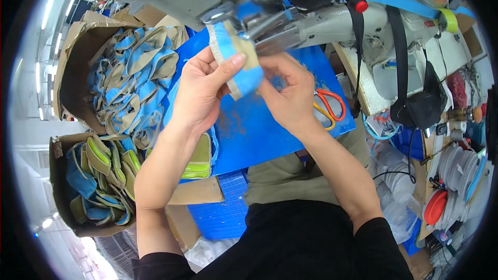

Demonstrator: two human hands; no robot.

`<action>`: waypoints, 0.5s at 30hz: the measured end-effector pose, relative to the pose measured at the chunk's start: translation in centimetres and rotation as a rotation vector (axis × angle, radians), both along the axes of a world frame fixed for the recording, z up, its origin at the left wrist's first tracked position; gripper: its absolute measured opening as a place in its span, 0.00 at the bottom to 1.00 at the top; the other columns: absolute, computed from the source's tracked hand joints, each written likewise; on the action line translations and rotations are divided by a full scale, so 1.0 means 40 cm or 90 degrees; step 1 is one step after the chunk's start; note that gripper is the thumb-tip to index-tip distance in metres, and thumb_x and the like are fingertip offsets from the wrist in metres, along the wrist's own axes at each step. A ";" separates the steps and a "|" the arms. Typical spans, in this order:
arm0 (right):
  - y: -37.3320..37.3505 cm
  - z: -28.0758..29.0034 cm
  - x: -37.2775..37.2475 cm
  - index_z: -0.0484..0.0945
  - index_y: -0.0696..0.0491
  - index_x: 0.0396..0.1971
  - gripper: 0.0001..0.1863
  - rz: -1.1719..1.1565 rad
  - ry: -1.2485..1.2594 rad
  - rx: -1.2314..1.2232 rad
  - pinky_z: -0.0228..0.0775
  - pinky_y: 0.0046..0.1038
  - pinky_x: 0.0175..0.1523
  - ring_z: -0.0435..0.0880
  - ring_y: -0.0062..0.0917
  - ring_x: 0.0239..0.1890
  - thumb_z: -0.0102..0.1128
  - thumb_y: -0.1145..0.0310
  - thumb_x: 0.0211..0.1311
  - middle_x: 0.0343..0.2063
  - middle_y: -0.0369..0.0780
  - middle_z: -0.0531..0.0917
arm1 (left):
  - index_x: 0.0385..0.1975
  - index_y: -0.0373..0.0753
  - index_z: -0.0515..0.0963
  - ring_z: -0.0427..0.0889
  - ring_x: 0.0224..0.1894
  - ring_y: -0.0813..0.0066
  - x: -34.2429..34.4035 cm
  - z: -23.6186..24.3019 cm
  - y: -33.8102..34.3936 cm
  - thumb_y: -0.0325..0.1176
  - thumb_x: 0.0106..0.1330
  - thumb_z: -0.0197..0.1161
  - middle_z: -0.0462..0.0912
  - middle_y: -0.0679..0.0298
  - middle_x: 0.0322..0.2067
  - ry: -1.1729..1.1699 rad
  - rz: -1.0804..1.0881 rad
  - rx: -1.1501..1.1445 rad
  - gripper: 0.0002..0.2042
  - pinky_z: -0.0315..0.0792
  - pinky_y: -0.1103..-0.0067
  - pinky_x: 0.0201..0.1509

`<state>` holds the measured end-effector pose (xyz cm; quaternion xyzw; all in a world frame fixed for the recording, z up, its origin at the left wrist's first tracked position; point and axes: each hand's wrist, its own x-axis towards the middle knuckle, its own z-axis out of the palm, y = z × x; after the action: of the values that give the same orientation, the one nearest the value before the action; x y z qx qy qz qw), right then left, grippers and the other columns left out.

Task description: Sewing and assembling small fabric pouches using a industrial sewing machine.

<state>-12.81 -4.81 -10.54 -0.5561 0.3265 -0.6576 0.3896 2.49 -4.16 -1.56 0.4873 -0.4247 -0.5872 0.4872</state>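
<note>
A beige and light-blue fabric piece [241,77] is upright beneath the needle area of a grey sewing machine [324,31]. My left hand [205,85] grips it from the left, thumb pressed across its face. At its right edge, my right hand [288,88] has curled fingers around the piece, the fingertips partly hidden. Below both hands is a blue work surface [241,140]. Orange and yellow-handled scissors [332,103] lie on it just right of my right hand.
Two cardboard boxes [70,72] hold blue, beige and green pieces at left. A green piece [197,161] sits at the surface's front-left. Black straps [399,72] hang at right, beside a blue tape [394,0] and stacked white reels [454,171] with a red one [436,207].
</note>
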 end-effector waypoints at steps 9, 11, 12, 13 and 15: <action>0.019 0.036 -0.010 0.81 0.63 0.47 0.10 0.145 -0.081 0.158 0.77 0.19 0.46 0.84 0.15 0.39 0.66 0.81 0.67 0.39 0.37 0.87 | 0.51 0.37 0.80 0.89 0.38 0.79 0.017 0.011 -0.032 0.30 0.68 0.73 0.90 0.63 0.41 0.026 -0.009 0.011 0.15 0.82 0.83 0.39; 0.020 0.055 -0.005 0.81 0.63 0.48 0.10 0.160 -0.087 0.174 0.77 0.19 0.46 0.85 0.15 0.40 0.65 0.81 0.68 0.39 0.37 0.87 | 0.50 0.37 0.81 0.88 0.38 0.80 0.027 0.013 -0.028 0.30 0.68 0.72 0.89 0.64 0.41 0.025 0.001 0.008 0.14 0.81 0.82 0.40; 0.020 0.059 -0.013 0.81 0.63 0.48 0.10 0.171 -0.104 0.190 0.77 0.19 0.47 0.85 0.15 0.40 0.65 0.80 0.69 0.39 0.38 0.87 | 0.50 0.37 0.81 0.88 0.38 0.80 0.016 0.018 -0.025 0.30 0.68 0.72 0.89 0.64 0.41 0.018 -0.002 0.009 0.14 0.81 0.82 0.40; 0.020 0.056 -0.017 0.81 0.63 0.48 0.10 0.168 -0.112 0.191 0.77 0.19 0.47 0.85 0.15 0.40 0.65 0.80 0.69 0.39 0.38 0.87 | 0.50 0.36 0.81 0.87 0.38 0.81 0.006 0.023 -0.018 0.31 0.69 0.72 0.89 0.64 0.40 -0.036 -0.004 -0.003 0.13 0.81 0.82 0.41; 0.018 0.047 -0.017 0.84 0.60 0.44 0.10 0.158 -0.162 0.205 0.77 0.20 0.42 0.84 0.14 0.35 0.68 0.79 0.64 0.34 0.36 0.88 | 0.49 0.36 0.82 0.86 0.38 0.81 -0.006 0.025 -0.003 0.31 0.69 0.71 0.89 0.65 0.40 -0.094 -0.012 -0.013 0.12 0.81 0.81 0.42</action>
<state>-13.47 -4.11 -8.68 -0.4351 0.3046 -0.6092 0.5889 2.25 -4.27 -0.57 0.5203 -0.4700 -0.5499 0.4539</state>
